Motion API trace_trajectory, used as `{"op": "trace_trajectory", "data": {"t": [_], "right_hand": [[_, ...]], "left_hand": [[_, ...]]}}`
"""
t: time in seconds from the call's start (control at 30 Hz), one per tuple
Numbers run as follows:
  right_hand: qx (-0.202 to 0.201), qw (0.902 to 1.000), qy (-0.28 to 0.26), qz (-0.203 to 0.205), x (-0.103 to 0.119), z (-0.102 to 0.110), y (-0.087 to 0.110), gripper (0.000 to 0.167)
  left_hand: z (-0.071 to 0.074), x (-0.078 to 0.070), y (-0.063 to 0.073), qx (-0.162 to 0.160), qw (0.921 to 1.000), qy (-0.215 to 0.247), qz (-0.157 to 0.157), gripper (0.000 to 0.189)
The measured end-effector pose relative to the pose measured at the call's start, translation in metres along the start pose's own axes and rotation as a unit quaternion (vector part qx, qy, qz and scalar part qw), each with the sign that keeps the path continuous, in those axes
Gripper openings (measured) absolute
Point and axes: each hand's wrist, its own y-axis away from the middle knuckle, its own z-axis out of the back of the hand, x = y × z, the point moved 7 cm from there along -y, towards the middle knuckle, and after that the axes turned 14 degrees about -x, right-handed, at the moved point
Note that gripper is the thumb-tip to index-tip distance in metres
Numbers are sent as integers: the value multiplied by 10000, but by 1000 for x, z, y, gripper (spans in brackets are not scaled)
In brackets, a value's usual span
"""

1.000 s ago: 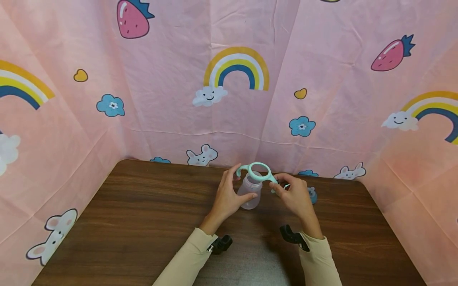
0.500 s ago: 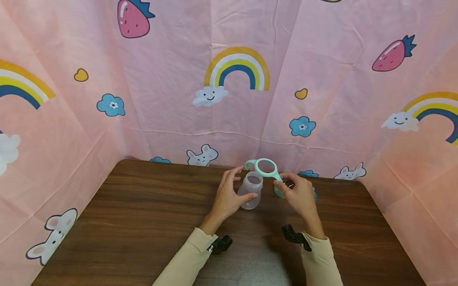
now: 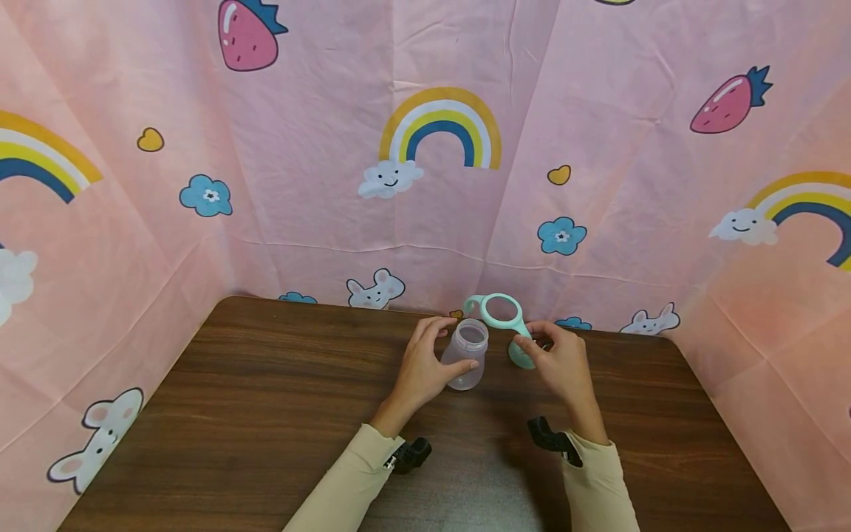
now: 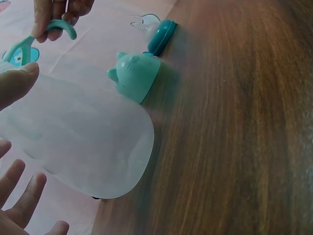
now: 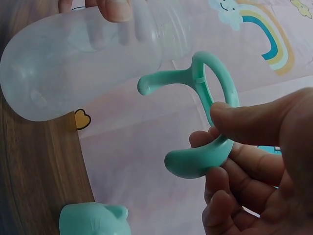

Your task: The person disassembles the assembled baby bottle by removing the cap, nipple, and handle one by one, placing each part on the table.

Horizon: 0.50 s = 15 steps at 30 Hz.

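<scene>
A translucent baby bottle [image 3: 468, 355] stands upright on the table with its mouth uncovered. My left hand [image 3: 425, 366] holds it loosely, thumb across the front and fingers around the far side; the fingers look spread in the left wrist view. My right hand [image 3: 561, 362] pinches one arm of a mint-green bottle handle ring [image 5: 222, 83] between thumb and fingers. The ring hangs to the right of the bottle's neck, apart from it. Below the ring, a mint cap with small ears [image 4: 134, 76] rests on the table near the right hand.
A teal collar with a clear nipple [image 4: 161, 36] lies beyond the cap; in the head view the right hand hides it. A pink patterned cloth [image 3: 439, 222] rises behind the brown wooden table [image 3: 299, 414].
The handle ring has moved from above the bottle's mouth to the right, carried by my right hand. The mint cap has come into view below it. My left hand and the bottle stay put.
</scene>
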Motion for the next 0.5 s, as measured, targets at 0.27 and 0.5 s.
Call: {"op": "trace_trajectory", "data": {"t": [0.27,0.5], "right_hand": [[17,10000,34,-71,-6,0,-1,21],[75,9999,1,-140,-9,-1,-1,21]], "left_hand": [[-1,0,0,53,10000,-46,3,82],[-3,0,1,168,9998,79,114,83]]}}
